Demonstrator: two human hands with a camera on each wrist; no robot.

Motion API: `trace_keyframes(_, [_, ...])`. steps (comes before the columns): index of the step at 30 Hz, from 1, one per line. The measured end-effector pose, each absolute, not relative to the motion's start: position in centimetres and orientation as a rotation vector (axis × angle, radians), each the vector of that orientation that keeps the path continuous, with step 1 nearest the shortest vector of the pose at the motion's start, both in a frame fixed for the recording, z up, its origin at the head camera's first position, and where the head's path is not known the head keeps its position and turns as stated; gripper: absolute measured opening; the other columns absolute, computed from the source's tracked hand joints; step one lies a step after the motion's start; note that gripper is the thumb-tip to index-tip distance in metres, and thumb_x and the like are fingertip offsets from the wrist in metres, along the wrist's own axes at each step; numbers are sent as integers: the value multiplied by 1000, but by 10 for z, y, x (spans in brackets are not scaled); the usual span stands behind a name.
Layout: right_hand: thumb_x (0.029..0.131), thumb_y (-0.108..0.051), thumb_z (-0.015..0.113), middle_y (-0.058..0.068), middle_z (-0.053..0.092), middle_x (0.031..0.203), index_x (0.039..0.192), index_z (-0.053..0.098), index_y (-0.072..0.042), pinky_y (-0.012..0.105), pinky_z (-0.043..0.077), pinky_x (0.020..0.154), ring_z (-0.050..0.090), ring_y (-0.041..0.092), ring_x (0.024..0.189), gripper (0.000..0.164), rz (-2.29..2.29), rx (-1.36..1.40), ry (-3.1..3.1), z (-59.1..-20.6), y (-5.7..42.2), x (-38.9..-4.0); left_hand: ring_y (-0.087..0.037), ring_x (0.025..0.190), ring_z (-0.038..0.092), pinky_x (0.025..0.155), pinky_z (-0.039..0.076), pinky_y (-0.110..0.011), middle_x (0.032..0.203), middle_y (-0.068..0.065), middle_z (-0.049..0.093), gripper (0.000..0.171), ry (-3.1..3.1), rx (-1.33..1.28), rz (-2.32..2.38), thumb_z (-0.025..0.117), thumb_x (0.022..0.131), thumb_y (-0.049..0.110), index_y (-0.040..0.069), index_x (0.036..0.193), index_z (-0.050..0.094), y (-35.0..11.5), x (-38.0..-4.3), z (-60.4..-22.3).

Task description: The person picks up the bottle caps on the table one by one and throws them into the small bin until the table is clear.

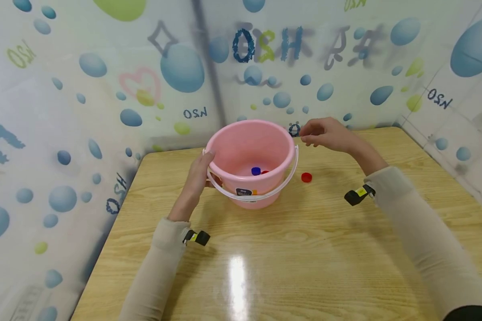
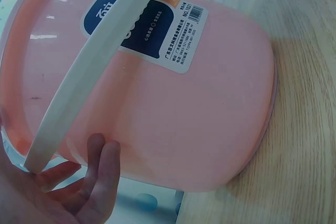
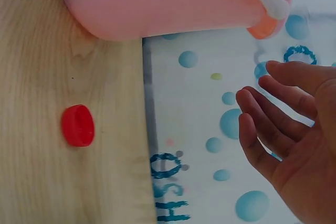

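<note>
A pink bucket [image 1: 247, 140] stands on the wooden table, its white handle [image 1: 291, 177] hanging down across the front. My left hand [image 1: 194, 176] grips its left rim, thumb over the edge and the other fingers against the outer wall. Inside lie a blue bottle cap [image 1: 255, 171] and a red one [image 1: 265, 172], the latter partly hidden by the near rim. Beyond the bucket's right rim, my right hand [image 1: 329, 133] hovers with loosely bent fingers and nothing in them. Below it on the table rests another red cap [image 3: 77, 125].
The wooden table [image 1: 297, 249] reaches back to a curtain [image 1: 176, 120] printed with blue and green drops, which also runs along the left side. A dark wrist camera [image 1: 359, 195] sits at the right cuff, another wrist camera [image 1: 197, 237] at the left.
</note>
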State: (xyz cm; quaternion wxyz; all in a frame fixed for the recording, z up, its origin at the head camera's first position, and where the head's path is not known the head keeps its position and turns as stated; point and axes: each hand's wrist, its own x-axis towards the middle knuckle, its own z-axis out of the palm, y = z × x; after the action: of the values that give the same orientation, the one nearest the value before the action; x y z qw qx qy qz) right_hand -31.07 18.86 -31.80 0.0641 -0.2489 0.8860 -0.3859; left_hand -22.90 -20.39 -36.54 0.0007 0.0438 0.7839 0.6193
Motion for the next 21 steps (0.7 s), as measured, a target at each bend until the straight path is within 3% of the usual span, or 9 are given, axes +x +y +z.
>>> trace_keyframes(7, [102,-21,66,17,72,112,123,67,-2,24,57,74,67,13,86,29,-1152,-683,2672,-354,199,-313,-48,74,68,62,62,-42,71,0,64,61,2454,133,1959,41,103,60,9,134,56,-203,-229,-366])
trace_keyframes(14, [100,-20,68,18,71,118,124,67,1,36,60,82,68,29,99,32,-1153,-635,2610,-378,204,-308,-42,71,69,63,63,-43,74,-1,66,62,2457,127,1944,41,103,60,11,137,56,-204,-230,-366])
trace_keyframes(21, [98,-18,70,19,70,119,126,65,4,22,57,82,66,14,97,35,-1272,-553,2555,-400,207,-304,-43,71,68,63,63,-44,73,-1,64,63,2470,133,1934,39,104,60,7,133,57,-203,-229,-366])
